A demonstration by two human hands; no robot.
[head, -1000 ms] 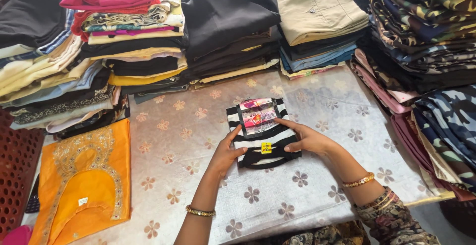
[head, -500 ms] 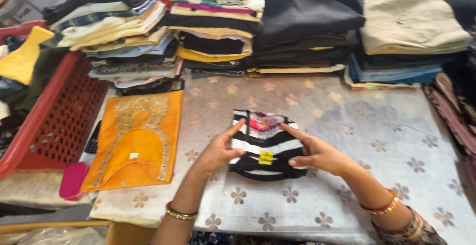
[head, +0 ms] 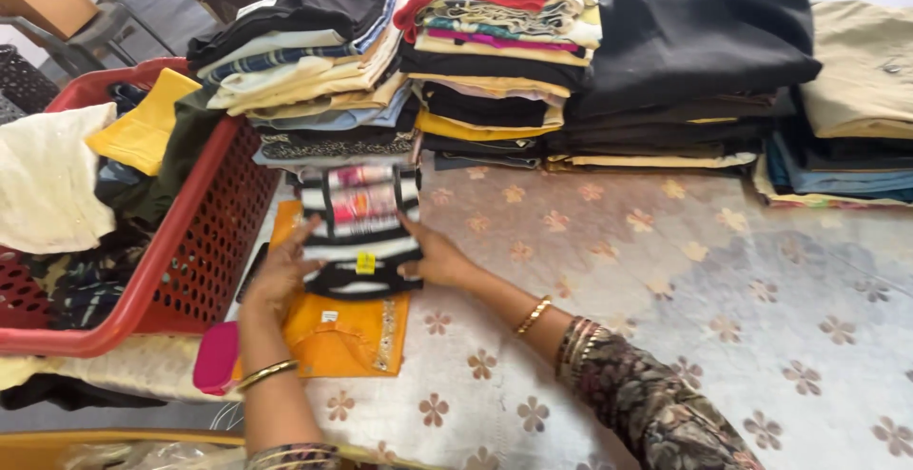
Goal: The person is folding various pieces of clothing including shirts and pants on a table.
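Folded black-white striped garment [head: 359,230] sits between both hands, on top of orange garment [head: 342,323], beside red basket [head: 195,242]. Left hand [head: 282,275] clasps its left edge, right hand [head: 436,259] presses its right edge. Clothes stacks [head: 495,61] behind.

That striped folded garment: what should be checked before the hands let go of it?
1. Both sides held: left hand and right hand grip the striped folded garment: ok.
2. Fold tidy: ok.
3. Lies squarely on the orange garment: cannot tell.
4. Apart from the red basket: ok.
5. Pink object near the table edge: not ok.
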